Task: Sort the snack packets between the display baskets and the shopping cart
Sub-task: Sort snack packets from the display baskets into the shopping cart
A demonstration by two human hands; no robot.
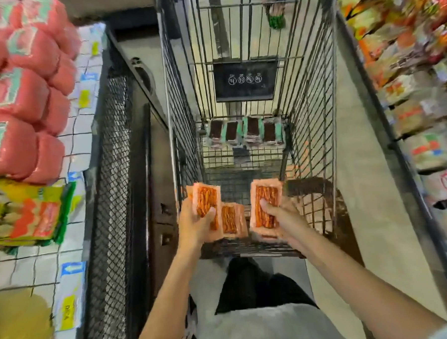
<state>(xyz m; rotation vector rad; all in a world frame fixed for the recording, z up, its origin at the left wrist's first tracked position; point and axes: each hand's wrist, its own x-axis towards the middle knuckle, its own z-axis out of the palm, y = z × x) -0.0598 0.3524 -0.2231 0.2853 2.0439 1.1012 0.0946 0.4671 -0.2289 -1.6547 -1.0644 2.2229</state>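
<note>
Left grip: our left grip (196,222) is clenched on a fanned pair of orange-strip packets (206,204). The thumb presses the top one's window, so one hold carries both.
Right grip: our right grip (279,215) grasps an orange-strip stack (267,206) the same way, thumb in front and fingers behind. More edges peek out beneath, but we cannot count them.
Where the packets are: both handfuls hang over the near end of the shopping cart (316,128), above its floor. We see them touching no wire.
Why held so: they face up and lie flat, which we judge lets us read and match them. We cannot tell whether they are going in or coming out.
Packet make: flat rectangles of glossy pink film with a clear window showing rust-orange strips. They look thin and bendy, and probably slide on one another.
Far end of cart: dark packets (243,130) with mint-green edges lie in a row, well apart from our hands and grouped by kind.
Cart build: stiff dark wire walls and a finer grid floor.
Left basket: a black mesh display basket (108,175) holds puffy pink packs (19,102) and a yellow-green packet (25,213).
Right side: mixed packets (420,86), crinkly and blurred.
</note>
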